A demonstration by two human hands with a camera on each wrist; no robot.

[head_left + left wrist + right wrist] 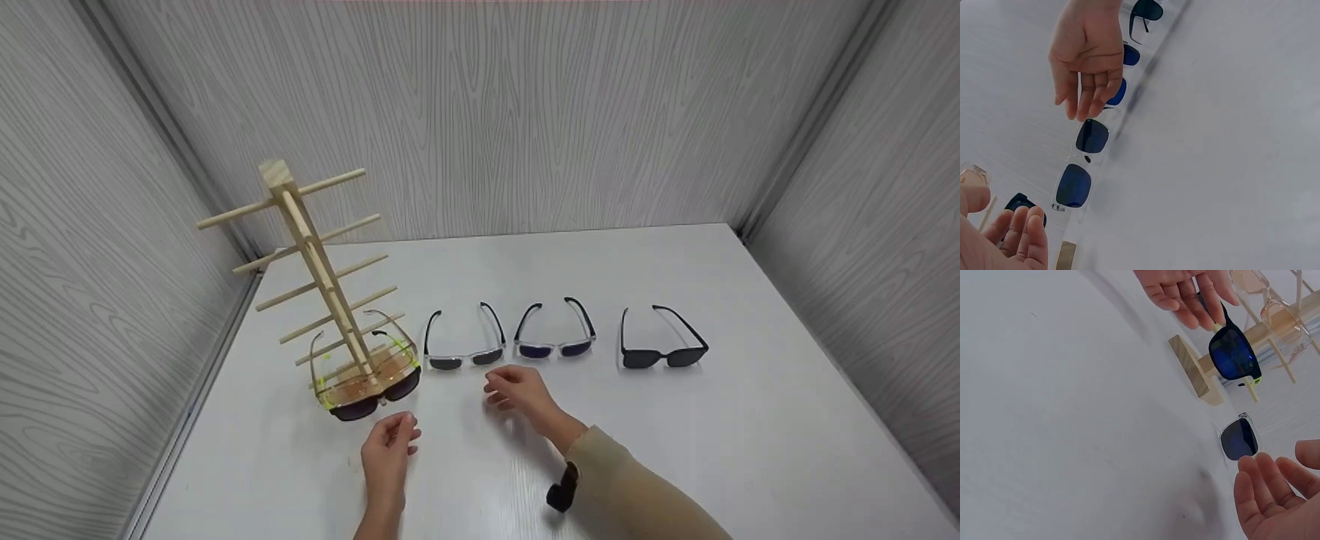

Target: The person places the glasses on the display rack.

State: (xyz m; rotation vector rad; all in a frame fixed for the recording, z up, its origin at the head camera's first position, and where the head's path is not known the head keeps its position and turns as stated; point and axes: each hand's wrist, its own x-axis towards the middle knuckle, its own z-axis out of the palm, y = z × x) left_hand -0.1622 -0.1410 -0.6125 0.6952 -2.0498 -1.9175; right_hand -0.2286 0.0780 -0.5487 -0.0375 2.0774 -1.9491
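My left hand (387,454) is just in front of a wooden display rack (322,266), fingers loosely curled and holding nothing. Low on the rack hang black-fronted sunglasses with yellow-green arms (403,385) and, just behind them, a clear-framed pair (1288,328). Over the table my right hand (525,394), also loosely bent and empty, is nearest to clear-framed sunglasses with dark lenses (446,364). To their right lies a clear-framed pair with blue lenses (535,350). Farther right are all-black sunglasses (664,358). All three table pairs lie with their arms unfolded, pointing away from me.
The rack's upper pegs (334,181) stick out to both sides above the left of the white table (750,435). Grey wood-grain panels (480,112) stand behind and at both sides. A small black device (562,491) is at my right cuff.
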